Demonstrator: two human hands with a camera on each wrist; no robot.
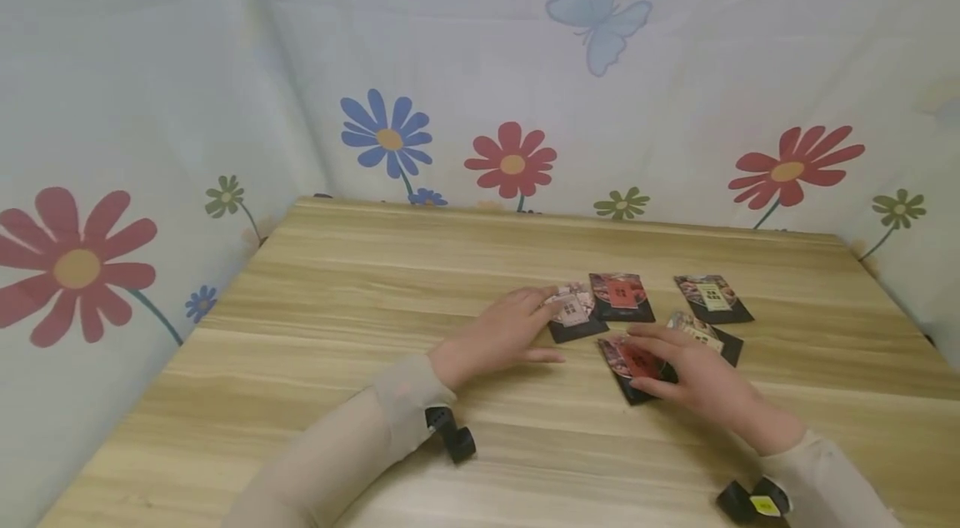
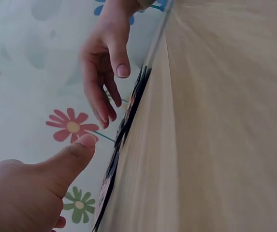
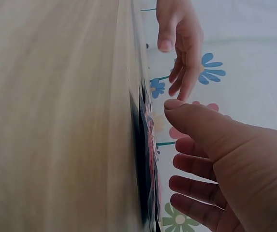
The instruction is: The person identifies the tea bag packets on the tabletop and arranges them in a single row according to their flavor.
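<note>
Several flat black packets with food-like pictures and coloured labels lie on the wooden table. My left hand (image 1: 501,336) is just left of a pale-labelled packet (image 1: 576,313), its fingertips overlapping that packet's edge in the head view. A red-labelled packet (image 1: 621,295) sits beside it. My right hand (image 1: 701,382) hovers low over another red-labelled packet (image 1: 626,370) and partly hides it, along with a cream-labelled packet (image 1: 727,345) behind the fingers. In the right wrist view, the right fingers (image 3: 196,191) are loosely bent and apart from the packets. Both hands hold nothing.
One more packet, yellow-labelled (image 1: 714,298), lies at the back right. The wood-grain table (image 1: 360,286) reaches a white curtain (image 1: 450,28) printed with flowers and a butterfly. Black wrist cameras (image 1: 453,438) are strapped to both sleeves.
</note>
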